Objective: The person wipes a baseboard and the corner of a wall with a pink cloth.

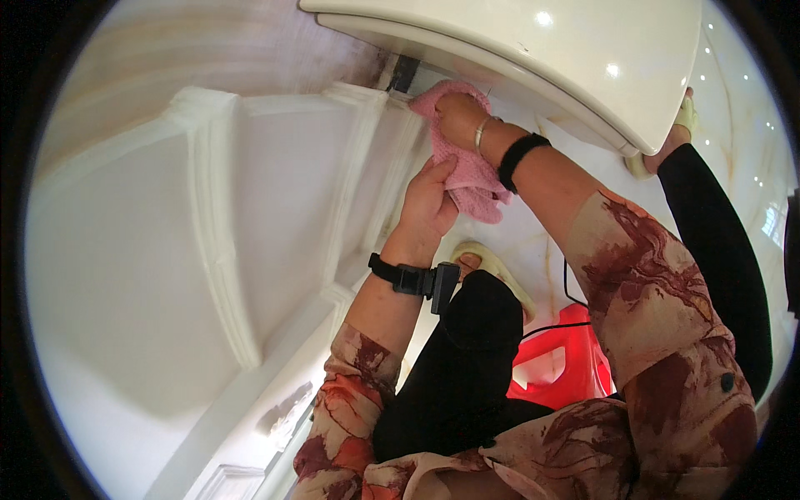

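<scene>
A pink terry cloth [473, 178] is bunched at the foot of the white moulded wall panelling. My right hand [464, 120] grips its upper part, fingers folded into the fabric close to the wall and partly hidden. Lower down, my left hand [431, 197] pinches the hanging part of the cloth between thumb and fingers. A dark strip [405, 74] shows at the wall's base just beyond the cloth. Around my left wrist is a black strap with a small box-shaped device [428, 284]; my right wrist wears a bangle and a black band.
A glossy cream-white furniture piece [512, 37] with a curved edge overhangs close to my right hand. White panelled wall [281, 181] runs along the left. A red plastic stool [565, 356] and a black cable [556, 326] are beneath me, on a veined, shiny floor [728, 119].
</scene>
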Demonstrator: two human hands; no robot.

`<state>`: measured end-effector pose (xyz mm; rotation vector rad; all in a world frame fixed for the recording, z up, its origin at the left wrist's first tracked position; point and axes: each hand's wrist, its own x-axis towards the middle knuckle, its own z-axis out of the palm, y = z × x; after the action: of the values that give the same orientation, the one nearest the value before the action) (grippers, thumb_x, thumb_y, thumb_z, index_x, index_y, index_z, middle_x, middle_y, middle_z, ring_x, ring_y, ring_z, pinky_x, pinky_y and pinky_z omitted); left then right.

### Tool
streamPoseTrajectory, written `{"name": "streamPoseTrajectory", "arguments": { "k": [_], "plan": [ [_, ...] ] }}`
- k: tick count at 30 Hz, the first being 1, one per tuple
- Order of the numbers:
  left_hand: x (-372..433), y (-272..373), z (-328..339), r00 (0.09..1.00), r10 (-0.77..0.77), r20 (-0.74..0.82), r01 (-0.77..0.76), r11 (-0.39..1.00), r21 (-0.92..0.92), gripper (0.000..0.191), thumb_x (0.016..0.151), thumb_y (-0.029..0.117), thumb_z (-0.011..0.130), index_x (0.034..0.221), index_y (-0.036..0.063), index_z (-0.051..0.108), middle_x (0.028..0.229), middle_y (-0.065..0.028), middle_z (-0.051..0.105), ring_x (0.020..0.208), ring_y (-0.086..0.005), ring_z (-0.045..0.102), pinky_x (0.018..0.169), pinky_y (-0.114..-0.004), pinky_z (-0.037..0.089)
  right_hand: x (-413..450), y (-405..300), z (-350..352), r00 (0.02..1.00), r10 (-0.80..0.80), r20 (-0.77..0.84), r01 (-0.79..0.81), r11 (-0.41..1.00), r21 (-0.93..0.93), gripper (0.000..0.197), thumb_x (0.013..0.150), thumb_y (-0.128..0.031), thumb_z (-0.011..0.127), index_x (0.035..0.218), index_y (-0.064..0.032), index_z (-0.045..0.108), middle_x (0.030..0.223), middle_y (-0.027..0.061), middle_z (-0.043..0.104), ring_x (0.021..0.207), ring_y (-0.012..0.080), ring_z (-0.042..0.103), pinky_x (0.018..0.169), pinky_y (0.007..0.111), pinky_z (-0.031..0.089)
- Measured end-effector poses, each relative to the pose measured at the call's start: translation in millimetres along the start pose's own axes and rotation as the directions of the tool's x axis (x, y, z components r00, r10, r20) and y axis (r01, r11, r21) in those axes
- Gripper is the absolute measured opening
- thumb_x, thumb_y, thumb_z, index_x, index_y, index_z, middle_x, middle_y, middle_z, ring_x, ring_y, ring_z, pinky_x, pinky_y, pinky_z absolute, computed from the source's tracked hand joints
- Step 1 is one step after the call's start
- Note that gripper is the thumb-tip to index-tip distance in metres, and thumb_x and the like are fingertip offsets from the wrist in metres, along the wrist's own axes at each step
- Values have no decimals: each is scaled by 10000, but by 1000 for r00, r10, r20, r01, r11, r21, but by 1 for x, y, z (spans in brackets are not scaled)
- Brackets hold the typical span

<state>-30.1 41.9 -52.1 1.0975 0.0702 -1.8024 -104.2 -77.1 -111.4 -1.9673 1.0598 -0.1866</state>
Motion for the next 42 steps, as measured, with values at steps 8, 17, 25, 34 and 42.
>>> {"name": "streamPoseTrajectory", "arguments": {
  "k": [8,17,25,34,42],
  "plan": [
    [11,7,-1,996,69,-53,-70,997,-24,337,937,133,430,1245,-4,419,1210,-132,524,1114,-248,509,979,-386,403,18,-8,-1,998,-44,-46,44,999,17,188,732,-62,525,853,8,652,903,232,617,862,385,593,761,425,470],
    [0,-7,8,998,-48,52,46,998,34,348,936,105,399,1267,-2,395,1224,-138,506,1113,-257,509,976,-386,405,-16,1,-6,998,47,43,-44,997,-63,171,706,-45,529,801,7,661,885,229,626,845,372,607,751,419,474],
    [9,-4,-7,997,19,-69,-20,1000,-12,326,932,103,419,1239,-7,416,1227,-138,506,1120,-249,503,984,-388,397,1,-7,-1,997,-10,-79,9,1000,-16,222,745,-57,507,910,-20,652,940,210,626,895,356,601,772,424,470],
    [-3,-10,13,997,-75,-13,76,996,55,344,925,92,419,1256,-3,417,1228,-136,508,1137,-247,496,984,-382,398,-20,-3,-14,985,-55,161,98,957,-273,232,723,-52,542,924,-33,657,931,194,634,882,349,612,739,419,493],
    [-4,-3,-12,995,-97,-31,98,995,33,346,920,122,453,1240,-5,420,1205,-137,522,1111,-261,512,975,-402,404,-40,2,4,973,132,-191,-113,988,103,191,735,-59,500,857,-9,638,875,219,621,814,378,593,732,422,471]
  ]
}}
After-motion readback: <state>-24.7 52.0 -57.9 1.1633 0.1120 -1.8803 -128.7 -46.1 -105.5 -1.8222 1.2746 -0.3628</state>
